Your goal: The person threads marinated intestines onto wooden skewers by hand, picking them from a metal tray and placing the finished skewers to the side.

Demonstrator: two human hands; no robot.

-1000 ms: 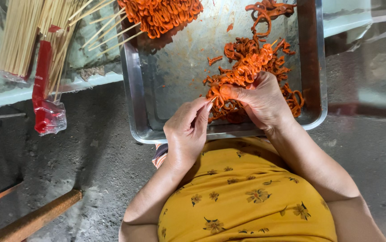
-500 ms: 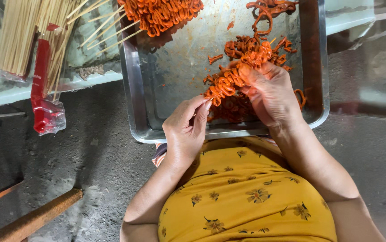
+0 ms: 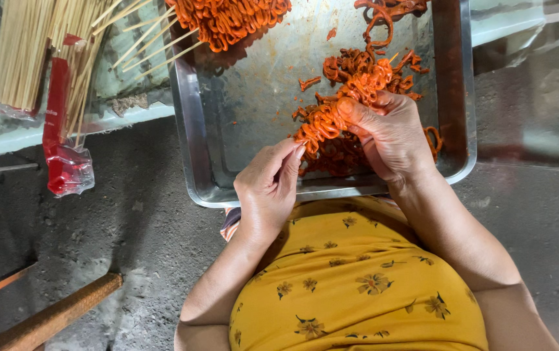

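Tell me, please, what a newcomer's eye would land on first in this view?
Bright orange strips threaded in a bunched row, pinched between the left hand and right hand over a steel tray. At the tray's top edge lies a heap of finished orange skewers; far left, a bundle of bare bamboo sticks in a red-ended bag.

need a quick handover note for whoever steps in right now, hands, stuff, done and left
Left hand: pinching the near end of the skewer at the tray's front edge.
Right hand: gripping orange marinated strips bunched on that skewer.
Steel tray: loose strips at right, finished skewers piled at the far left corner.
Bare bamboo sticks lie left of the tray.
Done: one pile. Left: this skewer and the loose strips.
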